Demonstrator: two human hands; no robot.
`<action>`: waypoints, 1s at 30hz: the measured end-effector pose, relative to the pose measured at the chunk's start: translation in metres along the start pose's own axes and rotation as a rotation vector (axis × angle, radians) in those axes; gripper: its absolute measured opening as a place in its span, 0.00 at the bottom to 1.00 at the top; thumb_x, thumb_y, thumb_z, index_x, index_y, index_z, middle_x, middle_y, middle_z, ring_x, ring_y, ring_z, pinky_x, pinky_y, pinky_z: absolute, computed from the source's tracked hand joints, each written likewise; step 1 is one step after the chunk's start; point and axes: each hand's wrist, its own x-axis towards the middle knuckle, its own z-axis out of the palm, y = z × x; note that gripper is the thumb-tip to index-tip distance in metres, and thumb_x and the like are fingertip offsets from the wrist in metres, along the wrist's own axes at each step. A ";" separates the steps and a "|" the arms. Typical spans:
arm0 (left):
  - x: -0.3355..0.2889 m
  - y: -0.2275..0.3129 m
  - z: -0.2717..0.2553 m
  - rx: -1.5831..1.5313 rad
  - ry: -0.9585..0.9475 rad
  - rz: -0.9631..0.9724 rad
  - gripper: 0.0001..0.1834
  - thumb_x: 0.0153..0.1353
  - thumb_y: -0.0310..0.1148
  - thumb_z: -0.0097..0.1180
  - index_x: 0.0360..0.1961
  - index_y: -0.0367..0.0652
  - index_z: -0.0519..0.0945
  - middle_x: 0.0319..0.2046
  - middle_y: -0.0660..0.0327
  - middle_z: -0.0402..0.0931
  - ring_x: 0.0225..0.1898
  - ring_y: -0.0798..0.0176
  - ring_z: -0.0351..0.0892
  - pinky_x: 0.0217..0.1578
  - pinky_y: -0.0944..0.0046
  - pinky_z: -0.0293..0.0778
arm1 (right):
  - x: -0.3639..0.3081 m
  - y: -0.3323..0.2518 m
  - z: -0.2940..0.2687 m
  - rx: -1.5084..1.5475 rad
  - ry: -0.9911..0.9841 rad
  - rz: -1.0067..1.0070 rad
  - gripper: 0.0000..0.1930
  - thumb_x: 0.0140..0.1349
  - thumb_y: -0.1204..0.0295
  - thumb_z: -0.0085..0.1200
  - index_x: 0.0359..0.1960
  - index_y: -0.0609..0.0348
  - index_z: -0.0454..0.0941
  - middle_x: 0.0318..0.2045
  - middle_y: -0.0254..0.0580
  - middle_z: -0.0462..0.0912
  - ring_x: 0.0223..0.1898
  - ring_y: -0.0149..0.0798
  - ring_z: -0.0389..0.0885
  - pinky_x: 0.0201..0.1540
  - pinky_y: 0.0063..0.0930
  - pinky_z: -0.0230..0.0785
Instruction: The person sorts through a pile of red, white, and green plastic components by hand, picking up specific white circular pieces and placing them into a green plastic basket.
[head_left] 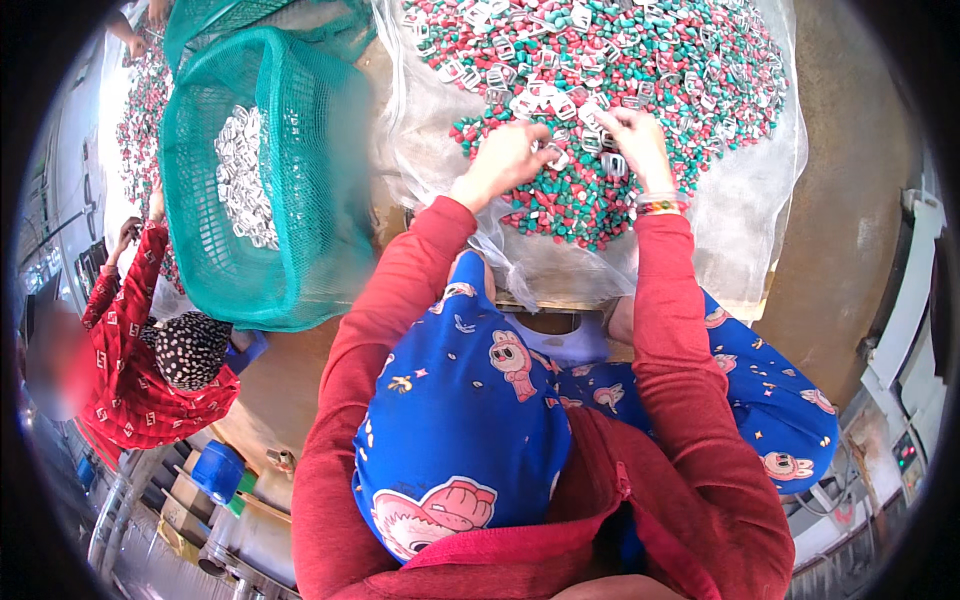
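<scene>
A wide heap of small red, green and white pellets [575, 205] lies before me, with many silver slide buckles [562, 106] mixed in. My left hand [505, 160] is over the heap's near left part. Its fingers are curled and slightly blurred, so what they hold, if anything, is unclear. My right hand [640, 145] reaches in from the right, thumb and fingertips pinched at a buckle [592, 110]. Another buckle [613, 164] lies on the pellets just below the right fingertips. White mesh cloth [720, 215] is spread under the heap.
Left of the heap stands a green mesh-lined basket [275, 180] holding a pile of silver buckles [243, 185]. Farther left, a person in a patterned red top [165, 385] works at another pellet heap [145, 110]. A blue container [217, 470] lies lower left; machinery [905, 300] lines the right.
</scene>
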 end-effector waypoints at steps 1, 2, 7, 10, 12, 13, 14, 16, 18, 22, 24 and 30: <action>0.005 -0.011 -0.002 -0.120 0.009 0.040 0.15 0.51 0.43 0.59 0.31 0.41 0.79 0.26 0.55 0.76 0.29 0.59 0.76 0.30 0.61 0.70 | -0.001 0.002 -0.006 0.073 0.000 0.015 0.17 0.53 0.58 0.57 0.22 0.62 0.78 0.13 0.33 0.72 0.17 0.26 0.68 0.25 0.24 0.61; 0.009 0.001 -0.015 -0.279 -0.082 -0.087 0.14 0.52 0.43 0.59 0.30 0.42 0.80 0.25 0.58 0.77 0.27 0.65 0.75 0.28 0.65 0.69 | -0.002 0.002 -0.016 0.158 -0.009 0.033 0.16 0.53 0.60 0.57 0.21 0.62 0.78 0.13 0.31 0.71 0.18 0.25 0.68 0.24 0.23 0.61; 0.013 0.014 -0.057 -0.835 -0.048 -0.013 0.08 0.54 0.36 0.60 0.30 0.42 0.78 0.23 0.68 0.76 0.21 0.81 0.67 0.18 0.77 0.61 | -0.010 0.000 -0.022 0.522 -0.162 0.097 0.12 0.54 0.66 0.58 0.21 0.63 0.77 0.13 0.27 0.70 0.20 0.26 0.70 0.24 0.16 0.60; 0.012 -0.007 -0.059 -1.031 -0.107 -0.131 0.10 0.55 0.39 0.57 0.30 0.44 0.75 0.28 0.65 0.75 0.26 0.77 0.68 0.19 0.76 0.61 | -0.024 -0.006 -0.009 1.232 -0.004 0.261 0.08 0.55 0.69 0.56 0.27 0.63 0.76 0.17 0.30 0.73 0.16 0.25 0.69 0.21 0.15 0.59; 0.013 0.002 -0.056 -1.291 -0.093 -0.143 0.11 0.57 0.39 0.55 0.30 0.43 0.75 0.27 0.65 0.74 0.28 0.74 0.71 0.19 0.73 0.65 | -0.027 0.006 -0.012 1.058 -0.041 0.245 0.08 0.55 0.69 0.56 0.27 0.63 0.76 0.17 0.30 0.73 0.17 0.25 0.69 0.21 0.16 0.59; 0.013 0.005 -0.055 -1.553 -0.073 -0.158 0.11 0.58 0.40 0.53 0.30 0.43 0.75 0.26 0.64 0.73 0.29 0.70 0.73 0.19 0.70 0.68 | -0.026 0.011 -0.013 0.881 -0.082 0.232 0.08 0.54 0.69 0.57 0.26 0.62 0.76 0.18 0.30 0.74 0.18 0.25 0.69 0.21 0.16 0.60; 0.015 0.005 -0.052 -1.555 -0.078 -0.160 0.11 0.58 0.40 0.53 0.30 0.43 0.75 0.26 0.64 0.73 0.29 0.70 0.73 0.19 0.70 0.68 | -0.027 0.004 -0.007 0.430 -0.018 0.220 0.09 0.54 0.68 0.57 0.30 0.61 0.78 0.18 0.30 0.74 0.19 0.25 0.71 0.22 0.16 0.62; 0.021 0.004 -0.048 -1.704 -0.137 -0.081 0.11 0.60 0.40 0.50 0.27 0.44 0.71 0.27 0.64 0.71 0.28 0.67 0.73 0.16 0.72 0.66 | -0.016 0.009 0.016 -0.078 -0.005 -0.121 0.13 0.50 0.64 0.59 0.35 0.55 0.79 0.23 0.38 0.78 0.28 0.36 0.76 0.29 0.29 0.66; 0.020 0.007 -0.049 -1.859 -0.124 -0.083 0.10 0.60 0.38 0.49 0.26 0.45 0.69 0.26 0.64 0.69 0.27 0.68 0.71 0.12 0.75 0.61 | -0.010 -0.004 0.032 -0.444 -0.122 -0.237 0.13 0.50 0.63 0.58 0.36 0.55 0.78 0.28 0.45 0.79 0.38 0.44 0.76 0.37 0.38 0.67; 0.024 0.012 -0.055 -1.729 -0.129 -0.281 0.07 0.61 0.36 0.50 0.28 0.48 0.69 0.22 0.69 0.61 0.17 0.78 0.58 0.08 0.82 0.50 | 0.011 -0.014 0.048 -0.741 -0.205 -0.370 0.10 0.53 0.66 0.54 0.33 0.58 0.78 0.32 0.51 0.79 0.38 0.47 0.78 0.38 0.43 0.69; 0.018 0.010 -0.055 -1.380 -0.077 -0.418 0.08 0.58 0.37 0.54 0.26 0.47 0.71 0.15 0.73 0.60 0.12 0.80 0.54 0.09 0.80 0.47 | 0.019 -0.026 0.051 -0.758 -0.233 -0.304 0.11 0.53 0.64 0.54 0.28 0.59 0.79 0.29 0.52 0.79 0.30 0.48 0.80 0.31 0.43 0.69; 0.004 -0.020 -0.028 -0.711 0.148 -0.109 0.17 0.52 0.40 0.61 0.38 0.41 0.77 0.21 0.66 0.73 0.18 0.74 0.70 0.24 0.72 0.68 | 0.016 -0.019 0.023 0.394 -0.454 0.077 0.17 0.60 0.57 0.49 0.30 0.58 0.80 0.18 0.26 0.76 0.16 0.18 0.66 0.16 0.15 0.53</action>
